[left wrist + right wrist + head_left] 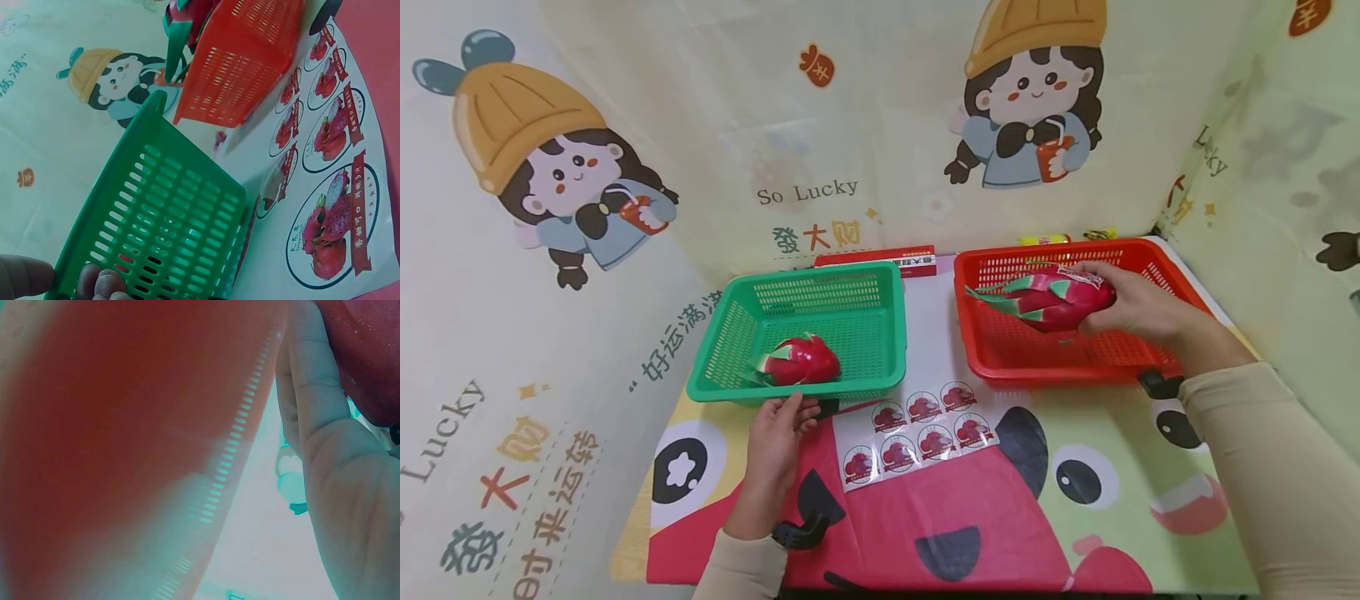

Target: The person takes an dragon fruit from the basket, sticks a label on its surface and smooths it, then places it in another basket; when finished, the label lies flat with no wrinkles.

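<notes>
My right hand [1138,304] grips a dragon fruit [1048,298] by its right end, over the red basket [1067,375]. The fruit is pink-red with green-tipped scales pointing left, and a pale printed sticker shows on its upper side. In the right wrist view, the fruit [369,350] lies against the fingers, partly out of frame. My left hand [778,437] pinches the near rim of the green basket [891,333], thumb on one side and fingers on the other in the left wrist view. Another dragon fruit [805,360] lies inside the green basket near that rim.
A sheet of round dragon fruit stickers [917,433] lies on the table between and in front of the baskets. Behind them are a red-and-white box [917,262] and a yellow item [1043,240]. Printed cloth walls [880,125] enclose the back and sides.
</notes>
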Demonstrator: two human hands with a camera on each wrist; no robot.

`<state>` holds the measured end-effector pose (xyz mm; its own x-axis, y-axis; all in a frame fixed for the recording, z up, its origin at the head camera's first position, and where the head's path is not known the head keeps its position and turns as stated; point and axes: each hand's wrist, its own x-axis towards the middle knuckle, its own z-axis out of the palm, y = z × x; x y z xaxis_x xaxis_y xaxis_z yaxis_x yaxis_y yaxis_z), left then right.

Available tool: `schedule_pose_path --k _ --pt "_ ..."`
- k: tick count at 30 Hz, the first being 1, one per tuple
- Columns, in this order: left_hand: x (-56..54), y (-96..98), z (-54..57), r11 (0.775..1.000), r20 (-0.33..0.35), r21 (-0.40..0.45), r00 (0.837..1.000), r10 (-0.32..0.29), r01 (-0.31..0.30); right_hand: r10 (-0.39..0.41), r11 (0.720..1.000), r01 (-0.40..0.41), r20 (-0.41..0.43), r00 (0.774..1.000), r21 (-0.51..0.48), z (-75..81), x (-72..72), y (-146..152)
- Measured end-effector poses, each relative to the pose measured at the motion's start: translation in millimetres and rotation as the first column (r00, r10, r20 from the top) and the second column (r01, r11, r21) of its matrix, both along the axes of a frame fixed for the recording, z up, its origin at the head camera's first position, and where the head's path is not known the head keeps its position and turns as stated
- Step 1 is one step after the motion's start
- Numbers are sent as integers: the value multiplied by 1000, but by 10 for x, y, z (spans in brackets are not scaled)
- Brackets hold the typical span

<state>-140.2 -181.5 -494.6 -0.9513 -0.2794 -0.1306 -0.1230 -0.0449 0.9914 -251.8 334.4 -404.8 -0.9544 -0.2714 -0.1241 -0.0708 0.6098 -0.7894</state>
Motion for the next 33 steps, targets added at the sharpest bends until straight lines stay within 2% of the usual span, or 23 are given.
schedule_pose_path --k 3,5,11,15,22,33 --pt "-5 -11 14 1000 12 5 1000 -4 4 13 999 -13 3 1000 30 95 -51 -21" --pt "-15 -21 8 1000 17 15 1000 -4 4 30 999 -31 15 999 32 133 -141 -51" --pt "-1 -40 -19 1000 43 16 999 1 -1 37 997 -42 88 995 57 164 -340 -29" --pt "0 -44 -18 1000 37 18 999 -3 2 32 994 -41 100 995 97 177 -426 51" --pt "-25 -59 39 1000 8 19 1000 -8 8 93 986 -110 135 986 124 135 -606 57" --pt "-32 -78 39 1000 48 12 999 -2 1 118 978 -157 253 960 140 4 -894 -23"
